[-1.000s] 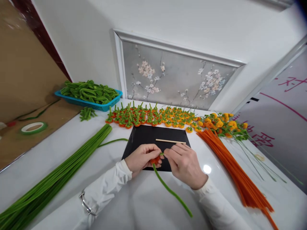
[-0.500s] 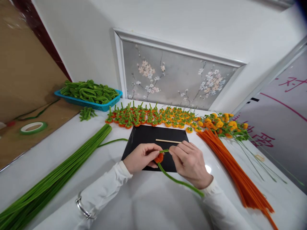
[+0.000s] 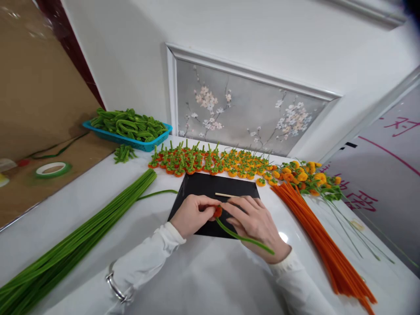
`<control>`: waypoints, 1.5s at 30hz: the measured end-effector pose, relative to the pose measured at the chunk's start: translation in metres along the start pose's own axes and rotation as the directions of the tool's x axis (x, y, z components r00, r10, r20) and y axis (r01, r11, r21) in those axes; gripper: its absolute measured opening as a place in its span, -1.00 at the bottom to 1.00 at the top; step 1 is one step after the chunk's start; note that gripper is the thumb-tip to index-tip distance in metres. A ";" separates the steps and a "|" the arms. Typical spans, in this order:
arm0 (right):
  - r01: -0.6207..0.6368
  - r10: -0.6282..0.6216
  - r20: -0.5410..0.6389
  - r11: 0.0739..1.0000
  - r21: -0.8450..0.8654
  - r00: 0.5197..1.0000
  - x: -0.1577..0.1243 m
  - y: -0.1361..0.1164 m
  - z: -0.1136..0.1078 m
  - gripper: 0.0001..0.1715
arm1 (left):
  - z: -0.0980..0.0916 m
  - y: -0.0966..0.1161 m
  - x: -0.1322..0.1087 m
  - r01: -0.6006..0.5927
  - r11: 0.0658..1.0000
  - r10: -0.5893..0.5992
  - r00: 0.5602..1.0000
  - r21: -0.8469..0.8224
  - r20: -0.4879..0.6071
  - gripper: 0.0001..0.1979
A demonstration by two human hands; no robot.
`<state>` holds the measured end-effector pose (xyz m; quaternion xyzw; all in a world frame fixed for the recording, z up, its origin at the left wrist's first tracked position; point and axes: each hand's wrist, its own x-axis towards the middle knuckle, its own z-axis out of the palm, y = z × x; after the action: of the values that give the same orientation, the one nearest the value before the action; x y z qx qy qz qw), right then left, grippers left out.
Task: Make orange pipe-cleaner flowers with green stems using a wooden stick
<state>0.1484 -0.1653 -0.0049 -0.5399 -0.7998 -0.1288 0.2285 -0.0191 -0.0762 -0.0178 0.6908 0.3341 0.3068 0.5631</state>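
Observation:
My left hand (image 3: 193, 214) and my right hand (image 3: 257, 225) meet over a black mat (image 3: 210, 186) at the table's middle. Between their fingertips sits a small orange pipe-cleaner ball (image 3: 217, 211), pinched by my left fingers. A green pipe cleaner (image 3: 244, 238) runs from the ball down to the right, across my right hand, whose fingers close on its upper end. A thin wooden stick (image 3: 226, 194) lies on the mat just beyond my fingers.
A long bundle of green pipe cleaners (image 3: 75, 245) lies at the left, orange ones (image 3: 321, 245) at the right. Several finished orange and yellow pieces (image 3: 210, 162) line the back. A blue basket (image 3: 127, 141) of green pieces and green tape (image 3: 52, 169) sit far left.
My hands have drawn closer together around the orange ball. The green pipe cleaner's free end swung from pointing toward me to lying across my right hand. The view shifted slightly.

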 end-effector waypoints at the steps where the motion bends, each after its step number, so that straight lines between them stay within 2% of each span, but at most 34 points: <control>1: 0.028 -0.028 0.005 1.000 0.000 1.000 0.002 -0.002 0.000 -0.69 | 0.000 0.001 0.000 -0.012 1.000 0.012 1.000 0.006 -0.003 -0.74; 6: 0.098 -0.096 -0.045 0.993 0.059 0.994 0.007 -0.010 0.004 -0.83 | -0.001 0.007 -0.002 -0.111 0.989 0.109 0.994 0.100 0.028 -0.71; 9: 0.059 -0.052 -0.056 0.990 0.130 0.997 0.005 -0.012 0.009 -0.81 | -0.001 0.009 -0.003 -0.165 0.980 0.159 0.985 0.115 0.060 -0.69; 13: -0.004 0.035 -0.143 0.977 0.213 0.989 0.004 -0.012 0.014 -0.79 | -0.001 0.008 -0.004 -0.200 0.973 0.190 0.977 0.115 0.093 -0.65; 17: -0.067 0.097 -0.144 0.977 0.201 0.985 0.004 -0.012 0.016 -0.80 | -0.001 0.007 -0.006 -0.207 0.964 0.187 0.974 0.167 0.129 -0.63; 21: -0.083 0.107 -0.115 0.976 0.202 0.988 0.002 -0.011 0.019 -0.75 | -0.002 0.009 -0.006 -0.201 0.964 0.171 0.970 0.176 0.173 -0.64; 25: -0.054 0.078 -0.109 0.976 0.210 0.991 0.002 -0.011 0.020 -0.72 | -0.004 0.008 -0.005 -0.188 0.966 0.150 0.967 0.177 0.205 -0.69; 29: -0.019 0.030 -0.113 0.995 0.097 0.993 0.003 -0.013 0.020 -0.70 | -0.004 0.004 -0.005 -0.184 0.956 0.131 0.965 0.227 0.228 -0.73; 34: -0.041 0.039 -0.150 0.999 -0.006 0.988 0.002 -0.021 0.025 -0.74 | 0.001 0.003 -0.009 -0.186 0.955 0.157 0.978 0.232 0.141 -0.72; 40: -0.110 0.135 -0.255 0.988 0.107 0.958 -0.002 -0.030 0.032 -0.76 | 0.007 0.011 -0.017 -0.247 0.934 0.271 0.960 0.259 -0.063 -0.72; 43: -0.115 0.139 -0.294 0.988 0.099 0.946 -0.003 -0.030 0.032 -0.75 | 0.009 0.012 -0.019 -0.262 0.933 0.293 0.951 0.246 -0.099 -0.73; 45: -0.115 0.130 -0.291 0.991 0.066 0.948 -0.003 -0.029 0.032 -0.72 | 0.011 0.011 -0.019 -0.238 0.956 0.256 0.962 0.169 -0.095 -0.76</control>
<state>0.1157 -0.1641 -0.0328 -0.5575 -0.7246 -0.1740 0.3659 -0.0202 -0.0989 -0.0093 0.7501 0.3000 0.3873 0.4443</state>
